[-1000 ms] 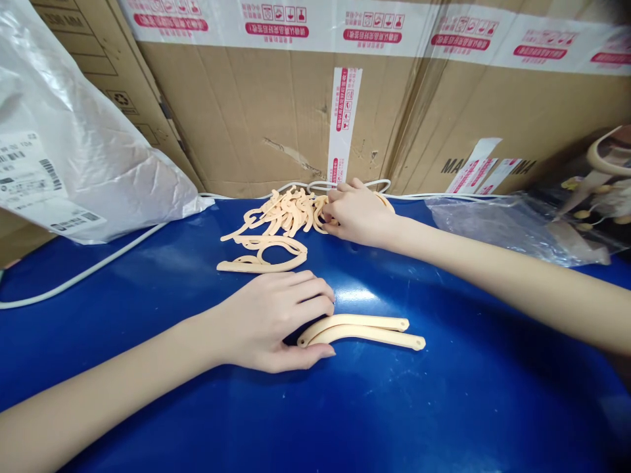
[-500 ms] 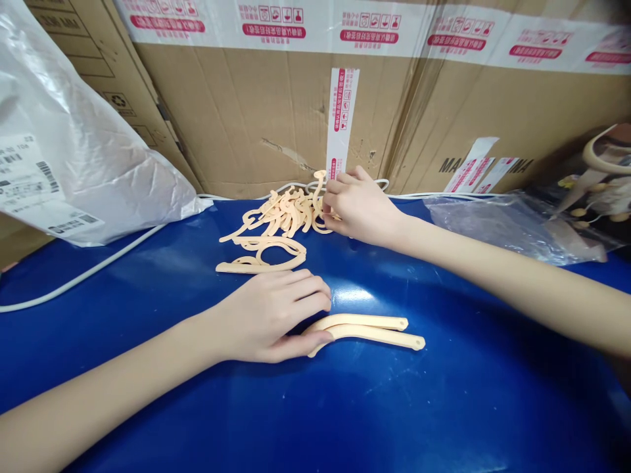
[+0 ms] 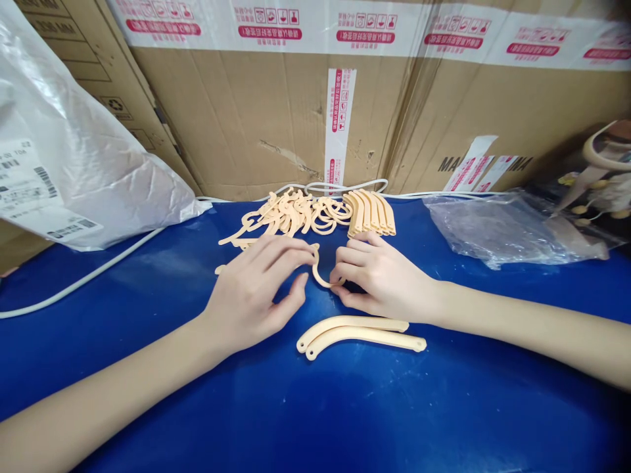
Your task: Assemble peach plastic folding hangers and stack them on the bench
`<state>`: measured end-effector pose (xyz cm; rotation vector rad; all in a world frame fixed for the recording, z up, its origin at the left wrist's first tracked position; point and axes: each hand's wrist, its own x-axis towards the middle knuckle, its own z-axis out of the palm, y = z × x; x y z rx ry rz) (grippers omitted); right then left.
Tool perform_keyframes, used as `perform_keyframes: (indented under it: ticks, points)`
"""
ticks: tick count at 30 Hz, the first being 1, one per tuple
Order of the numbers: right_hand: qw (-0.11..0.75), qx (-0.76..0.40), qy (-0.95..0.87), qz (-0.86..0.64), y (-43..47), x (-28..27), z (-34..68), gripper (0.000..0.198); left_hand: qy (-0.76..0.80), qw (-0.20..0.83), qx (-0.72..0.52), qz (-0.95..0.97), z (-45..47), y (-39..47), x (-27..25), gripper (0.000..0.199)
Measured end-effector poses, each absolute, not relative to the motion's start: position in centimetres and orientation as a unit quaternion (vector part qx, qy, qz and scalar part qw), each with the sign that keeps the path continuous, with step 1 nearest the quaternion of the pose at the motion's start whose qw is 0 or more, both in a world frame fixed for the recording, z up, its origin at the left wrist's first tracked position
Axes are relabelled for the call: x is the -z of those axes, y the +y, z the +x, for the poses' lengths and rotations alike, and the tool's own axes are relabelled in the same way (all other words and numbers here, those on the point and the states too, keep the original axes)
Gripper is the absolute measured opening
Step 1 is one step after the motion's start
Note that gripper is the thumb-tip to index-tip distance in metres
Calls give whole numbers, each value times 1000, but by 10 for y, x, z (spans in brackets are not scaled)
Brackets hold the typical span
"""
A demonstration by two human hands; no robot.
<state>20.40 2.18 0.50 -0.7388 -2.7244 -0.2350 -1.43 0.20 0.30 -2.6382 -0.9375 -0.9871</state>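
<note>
Between the thumb and fingers of my right hand point(image 3: 382, 272) is a thin, beige curved hook point(image 3: 321, 279), held above the blue surface. My left hand point(image 3: 261, 282) is open, its thumb apart from its fingers; the fingertips meet or overlap the hook's upper end, and I cannot tell whether they touch it. Below both hands lie two long, bent beige arms point(image 3: 365, 334) side by side, with small holes at their ends. Behind my left hand, other beige pieces are partly hidden.
At the back lie a heap of beige curved pieces point(image 3: 290, 210), several rings or hooks point(image 3: 331, 213) and a row of bent arms point(image 3: 372, 210). White cable point(image 3: 108, 266), a plastic-wrapped parcel point(image 3: 98, 151), a clear bag point(image 3: 488, 226) and cardboard boxes point(image 3: 246, 112) surround the blue tabletop point(image 3: 345, 420).
My right hand has come forward from the back pieces, bringing the curved hook. My left hand has let go of the two bent arms and moved up toward the hook.
</note>
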Motion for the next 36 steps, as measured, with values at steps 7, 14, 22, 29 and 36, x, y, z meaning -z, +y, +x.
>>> perform_keyframes:
  ticks: [7,14,22,29,36]
  points:
    - [184,10,-954,-237,21,-2,206,21,-540,90,252,-798,-45,41,-22,30]
    - [203,-112,-947,-223,26,4,211,17,-692,-43,140,-707,-87,81,-35,33]
    - [209,-145,-945,-207,28,5,212,18,-722,-127,109,-672,-101,95,-19,43]
    - [219,-173,-940,-194,30,6,210,19,-732,-105,89,-667,-107,101,-13,40]
    - [256,-330,-872,-255,31,2,213,19,-724,-54,80,-683,-97,85,-19,42]
